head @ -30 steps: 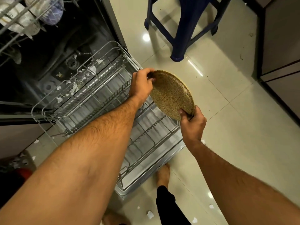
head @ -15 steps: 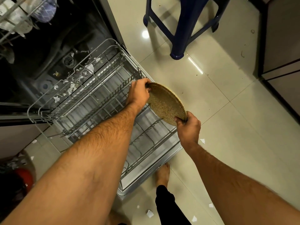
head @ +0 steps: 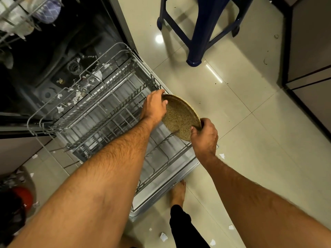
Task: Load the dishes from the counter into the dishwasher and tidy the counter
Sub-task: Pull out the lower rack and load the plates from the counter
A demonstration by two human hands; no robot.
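A round speckled brown plate (head: 180,119) is held on edge, tilted, at the right side of the dishwasher's pulled-out lower rack (head: 100,111). My left hand (head: 154,106) grips the plate's upper rim. My right hand (head: 204,135) grips its lower right rim. The plate's bottom edge sits among the rack's wire tines near the front right corner. The rack holds no dishes in its visible slots.
The open dishwasher tub (head: 53,56) is dark, with paper scraps at the rack's back edge. The upper rack (head: 19,17) holds dishes at top left. A blue plastic stool (head: 202,29) stands on the tiled floor behind. My bare foot (head: 177,194) is by the door's front edge.
Both hands have lowered the plate from above the rack down into its right front part, tilting it more upright.
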